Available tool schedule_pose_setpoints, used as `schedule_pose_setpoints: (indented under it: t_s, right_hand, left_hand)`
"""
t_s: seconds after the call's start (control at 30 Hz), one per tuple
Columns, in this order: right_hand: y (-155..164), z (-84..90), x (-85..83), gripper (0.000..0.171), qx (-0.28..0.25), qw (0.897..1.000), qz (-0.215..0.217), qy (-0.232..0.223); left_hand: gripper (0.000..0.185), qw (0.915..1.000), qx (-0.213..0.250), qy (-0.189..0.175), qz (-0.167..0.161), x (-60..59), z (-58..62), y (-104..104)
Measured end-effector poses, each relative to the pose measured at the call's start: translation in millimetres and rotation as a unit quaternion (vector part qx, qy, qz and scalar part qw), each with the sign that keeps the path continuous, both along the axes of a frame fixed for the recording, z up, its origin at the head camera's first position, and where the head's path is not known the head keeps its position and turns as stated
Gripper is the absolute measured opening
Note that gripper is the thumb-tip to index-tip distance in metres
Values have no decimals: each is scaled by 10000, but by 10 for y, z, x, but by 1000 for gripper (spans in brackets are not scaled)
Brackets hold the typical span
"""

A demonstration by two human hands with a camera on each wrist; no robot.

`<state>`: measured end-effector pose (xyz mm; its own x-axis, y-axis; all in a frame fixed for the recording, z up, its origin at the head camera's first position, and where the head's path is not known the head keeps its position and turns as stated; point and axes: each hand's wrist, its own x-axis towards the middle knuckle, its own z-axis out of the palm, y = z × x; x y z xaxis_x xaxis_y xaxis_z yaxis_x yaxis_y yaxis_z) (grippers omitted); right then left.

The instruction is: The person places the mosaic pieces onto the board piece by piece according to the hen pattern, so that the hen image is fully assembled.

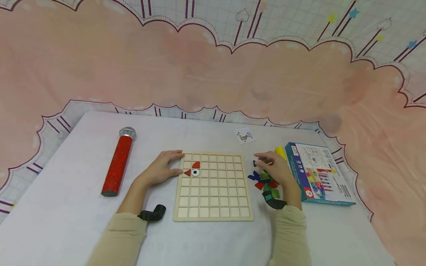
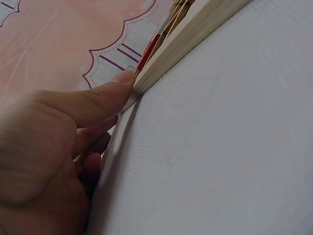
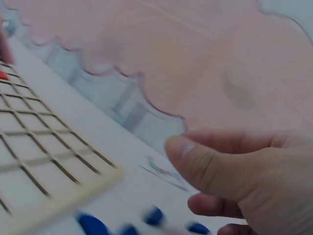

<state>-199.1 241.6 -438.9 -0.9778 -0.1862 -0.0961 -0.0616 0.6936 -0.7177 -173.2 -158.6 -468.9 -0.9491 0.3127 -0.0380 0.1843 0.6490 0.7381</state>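
A square wooden grid board [image 1: 213,186] lies on the white table. In its upper left cells are a red quarter-round piece [image 1: 196,165], a red triangle [image 1: 188,172] and a white tile with a black-and-blue eye [image 1: 195,172]. My left hand [image 1: 161,168] touches the board's left edge, thumb and fingertips spread along it. In the left wrist view, the thumb [image 2: 105,100] rests against the wooden edge. My right hand [image 1: 274,167] hovers over loose blue, green and red pieces [image 1: 264,177] beside the board. Nothing shows between its thumb and fingers [image 3: 215,171] in the right wrist view.
A small picture card [image 1: 244,135] lies behind the board. Right of the pieces sits a teal-edged printed box [image 1: 324,173], with a yellow object [image 1: 280,152] by its corner. A red microphone-shaped object [image 1: 118,162] with a silver head lies at the left.
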Motion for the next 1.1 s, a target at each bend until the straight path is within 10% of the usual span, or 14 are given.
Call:
schedule_pose_setpoints:
  t_s: [0.2,1.1]
  right_hand:
    - [380,-80,75,43,421,9966,-579,-407]
    - [410,-104,58,34,881,9919,-626,-663]
  left_hand:
    - [61,10000,-24,-42,80,15,-1,11]
    - [59,9999,44,-84,141,12,7,16]
